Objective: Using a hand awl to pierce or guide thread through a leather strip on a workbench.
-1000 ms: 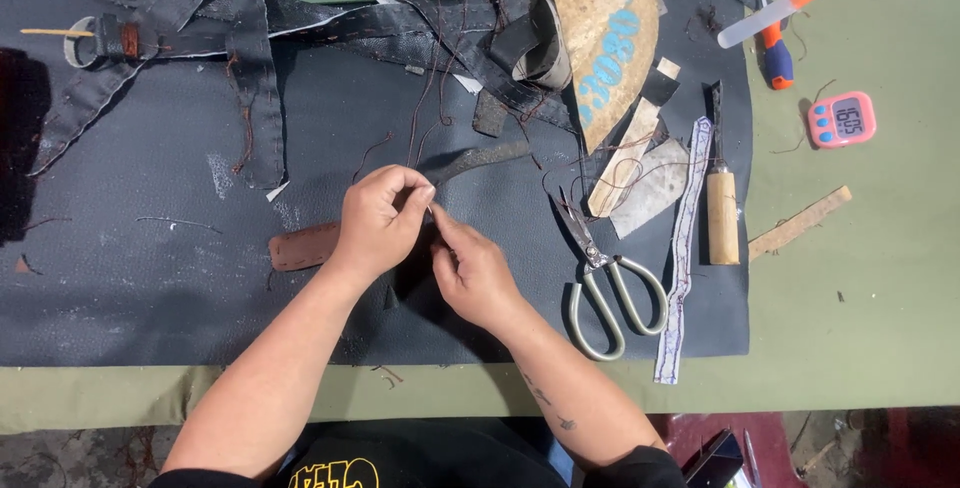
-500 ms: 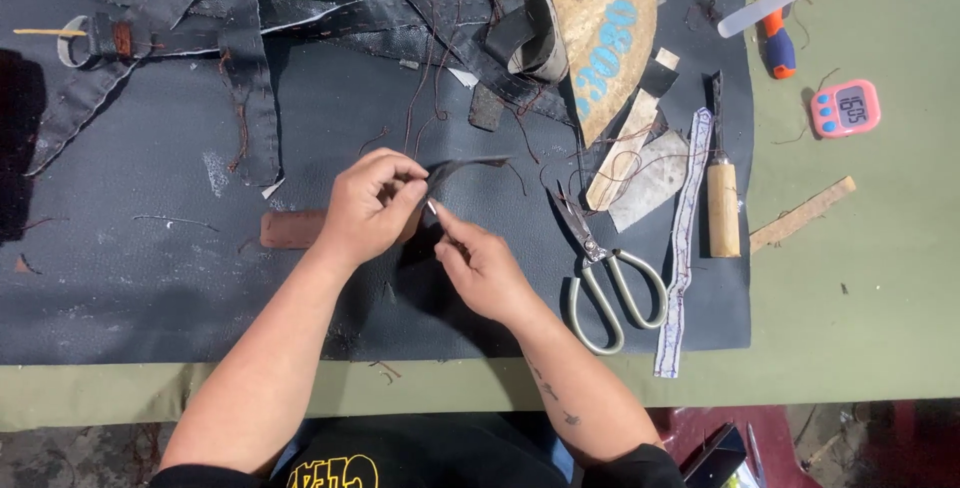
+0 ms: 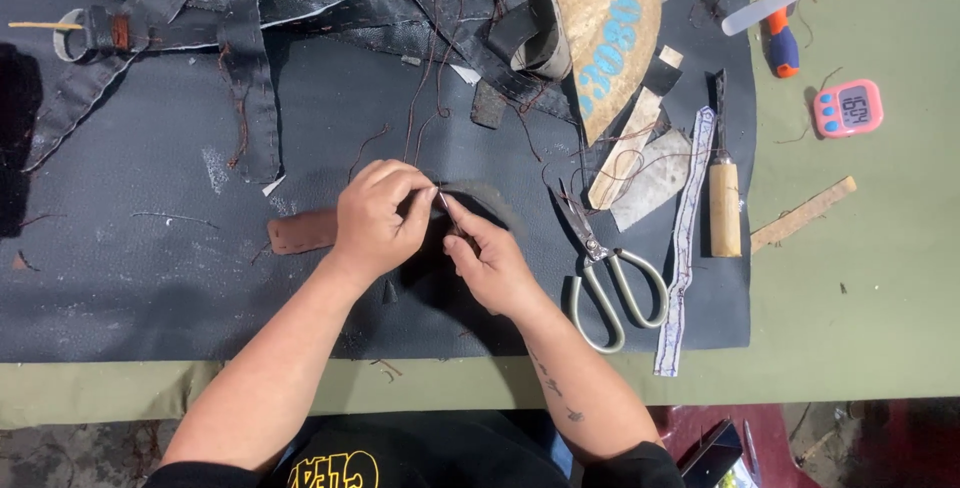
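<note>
A person's two bare hands are meeting over a dark leather sheet that is covering most of a green worktop. The left hand is pinching the end of a narrow dark strap, and its fingers are closing on that strap together with a thin thread. The right hand is just beside it, its fingers gripping what is looking like a slim needle or awl, too small to tell for sure.

With the fingertips almost touching around that point, a slip is likely to prick the left hand. Loose reddish threads are trailing just above the strap and could be snagging the stitch. The scissors, lying with blades slightly apart just right of the strap, could be knocked by the right forearm.

A brown leather tab is lying left of the strap. Well right of it, a wooden-handled knife, a pink timer and a wooden stick are resting. Only the worktop and a strip of floor are showing of the room.
</note>
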